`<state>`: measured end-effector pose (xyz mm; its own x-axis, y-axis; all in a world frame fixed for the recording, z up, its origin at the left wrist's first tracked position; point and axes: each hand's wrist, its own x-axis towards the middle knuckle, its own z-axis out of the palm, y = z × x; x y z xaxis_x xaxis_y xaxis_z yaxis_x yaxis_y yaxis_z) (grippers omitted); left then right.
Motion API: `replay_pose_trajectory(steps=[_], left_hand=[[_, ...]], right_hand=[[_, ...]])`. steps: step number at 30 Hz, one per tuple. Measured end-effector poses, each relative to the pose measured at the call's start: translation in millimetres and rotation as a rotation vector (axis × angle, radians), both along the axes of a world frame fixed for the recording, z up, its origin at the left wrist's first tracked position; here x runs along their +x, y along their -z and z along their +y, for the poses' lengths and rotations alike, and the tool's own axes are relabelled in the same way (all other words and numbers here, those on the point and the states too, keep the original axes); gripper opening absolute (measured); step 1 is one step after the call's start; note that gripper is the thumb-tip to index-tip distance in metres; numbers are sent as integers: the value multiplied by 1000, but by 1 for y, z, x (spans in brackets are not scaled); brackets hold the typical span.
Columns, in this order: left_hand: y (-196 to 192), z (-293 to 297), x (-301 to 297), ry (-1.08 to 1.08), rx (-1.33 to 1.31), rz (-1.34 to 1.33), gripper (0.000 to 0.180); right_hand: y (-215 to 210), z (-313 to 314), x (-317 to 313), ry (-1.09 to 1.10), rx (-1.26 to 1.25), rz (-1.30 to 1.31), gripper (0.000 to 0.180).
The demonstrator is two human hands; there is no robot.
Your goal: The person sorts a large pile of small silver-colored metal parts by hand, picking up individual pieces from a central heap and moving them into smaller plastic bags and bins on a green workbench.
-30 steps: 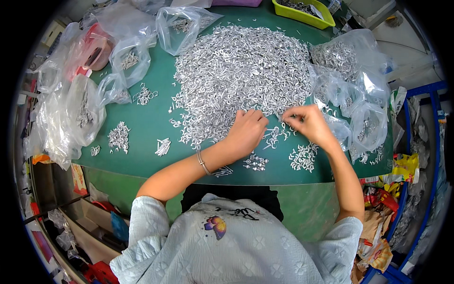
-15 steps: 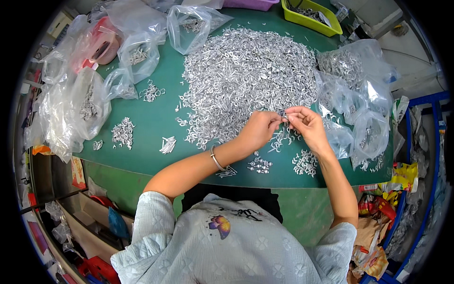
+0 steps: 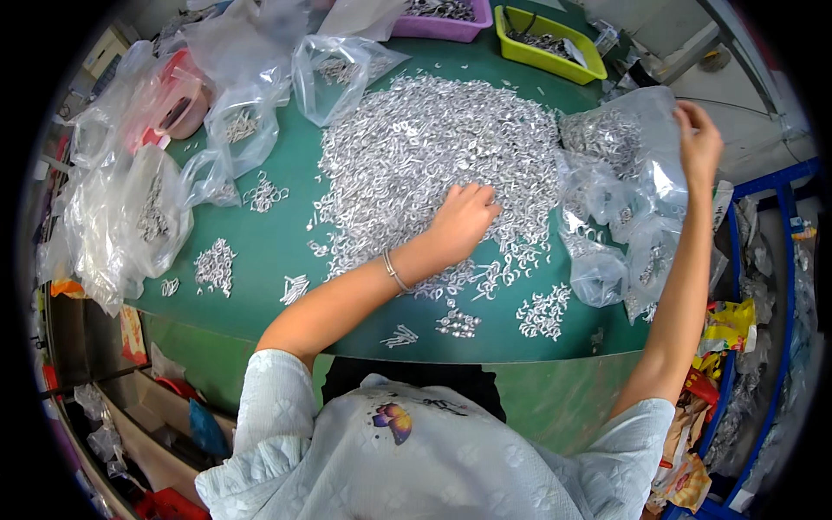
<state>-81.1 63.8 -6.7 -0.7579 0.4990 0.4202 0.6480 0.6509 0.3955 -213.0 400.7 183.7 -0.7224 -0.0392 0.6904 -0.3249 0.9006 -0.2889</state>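
Two hands apart: left hand [image 3: 464, 221] flat, loosely curled, on heap of metal pieces [image 3: 433, 165] mid-table; right hand [image 3: 698, 139] pinching clear bag [image 3: 628, 139] at right edge, farther from heap.

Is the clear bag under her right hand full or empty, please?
Partly full: small silvery metal pieces show through the clear bag that the right hand touches.

Your left hand [image 3: 464, 221] rests palm-down on the big heap of small silver metal parts [image 3: 433, 156] spread over the green table [image 3: 277, 251]. Your right hand [image 3: 698, 139] is raised at the far right, gripping the top of a clear plastic bag [image 3: 628, 139] with parts inside. More bags [image 3: 130, 217] crowd the left edge.
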Motion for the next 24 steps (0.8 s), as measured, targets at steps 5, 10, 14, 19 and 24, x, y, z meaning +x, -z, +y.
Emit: replay_pose_trajectory(steps=[5, 10, 14, 19, 24], left_hand=[[-9, 1, -11, 134, -233, 86, 18], [-5, -8, -11, 106, -55, -8, 12], [-12, -7, -9, -7, 494, -431, 12], [-32, -10, -1, 13, 784, -851, 13], [-27, -15, 5, -66, 772, -781, 20]], right_hand=[[19, 37, -30, -130, -15, -336, 19], [-2, -41, 40, 152, 329, 351, 18], [48, -121, 124, -390, -110, -365, 23], [119, -159, 149, -496, 12, -509, 18], [131, -164, 145, -456, -258, -528, 11]])
